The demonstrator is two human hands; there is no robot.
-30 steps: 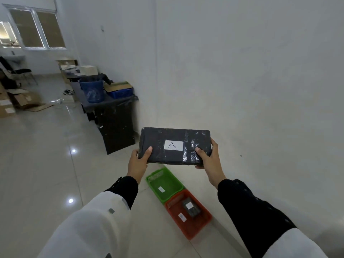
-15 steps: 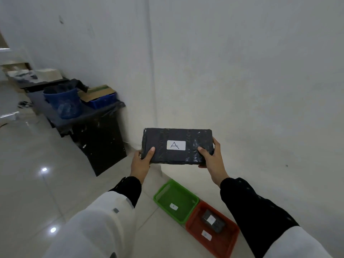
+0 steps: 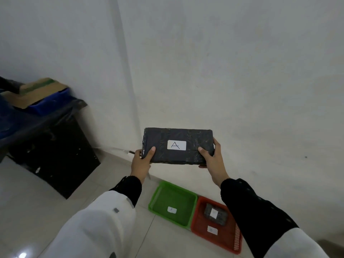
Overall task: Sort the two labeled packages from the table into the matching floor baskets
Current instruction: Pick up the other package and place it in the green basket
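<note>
I hold a black wrapped package (image 3: 176,135) with a white label marked "A" level in front of me. My left hand (image 3: 141,163) grips its left end and my right hand (image 3: 214,161) grips its right end. Below it on the floor, against the wall, stand a green basket (image 3: 158,194) with a small white tag inside and, touching its right side, a red basket (image 3: 229,237). The red basket holds a smaller dark package (image 3: 219,216) with a white label, plus a white tag. My right sleeve covers part of the red basket.
A black table (image 3: 54,155) draped in dark plastic stands at the left, carrying a blue crate (image 3: 50,101) topped with cardboard. The white wall (image 3: 223,71) is close ahead. Pale floor tiles (image 3: 28,211) stretch between the table and the baskets.
The view has swung right and down and come closer to the wall. The baskets now sit nearly straight below the package. Both hands keep the same grip.
</note>
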